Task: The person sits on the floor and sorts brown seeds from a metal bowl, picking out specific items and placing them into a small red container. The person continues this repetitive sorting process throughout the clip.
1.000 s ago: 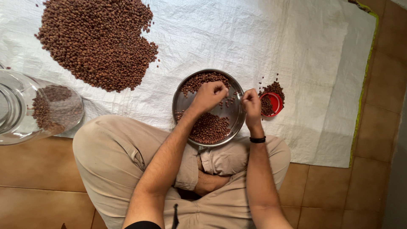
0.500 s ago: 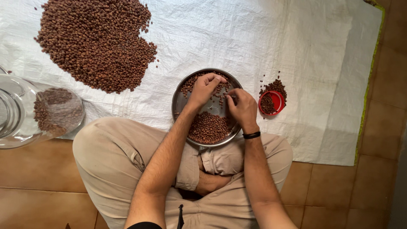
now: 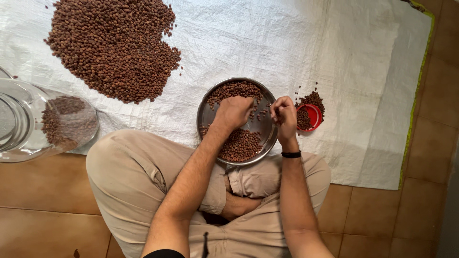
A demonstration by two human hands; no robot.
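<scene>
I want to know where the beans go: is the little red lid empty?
No, the small red lid beside the steel plate holds brown beans, with more heaped against its far side.

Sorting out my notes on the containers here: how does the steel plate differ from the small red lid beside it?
The steel plate is round, shiny grey metal and far wider than the red lid, which looks like plastic. The plate rests against the person's crossed legs with both hands over it; the lid lies on the white sheet, untouched. The plate's brown seeds sit in two patches with bare metal between; the lid's spill past its rim. Both hold brown seeds.
</scene>
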